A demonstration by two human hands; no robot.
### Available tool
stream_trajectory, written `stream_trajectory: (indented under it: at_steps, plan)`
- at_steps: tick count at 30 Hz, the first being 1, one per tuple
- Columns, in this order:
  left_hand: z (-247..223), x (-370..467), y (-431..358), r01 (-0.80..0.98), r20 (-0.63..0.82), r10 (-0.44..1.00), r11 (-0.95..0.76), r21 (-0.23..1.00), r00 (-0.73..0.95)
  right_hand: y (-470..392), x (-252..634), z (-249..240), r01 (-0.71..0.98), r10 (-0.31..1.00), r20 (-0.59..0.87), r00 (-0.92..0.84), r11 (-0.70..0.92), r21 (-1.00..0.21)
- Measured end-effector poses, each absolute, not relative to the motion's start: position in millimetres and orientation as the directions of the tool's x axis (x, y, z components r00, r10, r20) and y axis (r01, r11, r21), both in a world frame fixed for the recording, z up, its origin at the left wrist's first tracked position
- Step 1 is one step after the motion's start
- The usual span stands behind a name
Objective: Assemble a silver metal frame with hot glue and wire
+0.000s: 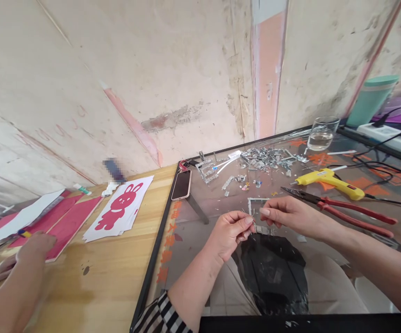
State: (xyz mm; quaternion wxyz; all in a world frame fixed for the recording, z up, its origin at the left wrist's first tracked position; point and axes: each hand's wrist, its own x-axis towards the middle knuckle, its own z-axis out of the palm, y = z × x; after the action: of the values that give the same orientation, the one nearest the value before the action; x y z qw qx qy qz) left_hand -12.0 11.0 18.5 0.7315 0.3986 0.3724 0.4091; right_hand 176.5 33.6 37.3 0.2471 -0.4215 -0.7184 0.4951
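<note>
Over the glass tabletop, my left hand (233,233) is closed in a pinch, with small, thin silvery pieces showing at its fingertips. Close beside it, my right hand (292,216) has thumb and forefinger pinched together; whatever they hold is too small to make out. Just behind and below my fingers lies a silvery metal frame piece (256,200). A pile of small metal pieces (266,158) is spread farther back. Pliers with red handles (356,215) lie to the right of my right hand, and a yellow glue gun (328,181) rests behind them.
A phone (181,184) lies at the glass's left edge. At the back right stand a glass of water (323,134), a green cup (372,99) and a white power strip (391,136) with cables. On the wooden table are rabbit-print sheets (120,208) and another person's hand (35,245).
</note>
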Motion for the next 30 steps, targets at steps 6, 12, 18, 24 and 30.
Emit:
stream_trajectory:
  at_steps: [6,12,18,24,30]
  plan:
    - [16,-10,12,-0.342,-0.218,0.914,0.337,0.877,0.342,21,165,37,0.414,0.839,-0.049,-0.542,0.216,-0.885]
    - [15,-8,11,-0.327,-0.216,0.911,0.335,0.883,0.351,17,160,38,0.462,0.867,-0.059,-0.494,0.205,-0.863]
    - [13,-6,10,-0.295,-0.189,0.924,0.292,0.910,0.333,18,161,36,0.490,0.877,-0.049,-0.479,0.220,-0.844]
    - [12,-4,10,-0.282,-0.224,0.933,0.304,0.910,0.282,19,158,29,0.520,0.899,0.017,-0.438,0.269,-0.811]
    - [11,-1,9,-0.228,-0.178,0.957,0.230,0.946,0.227,18,158,25,0.542,0.897,0.071,-0.435,0.324,-0.775]
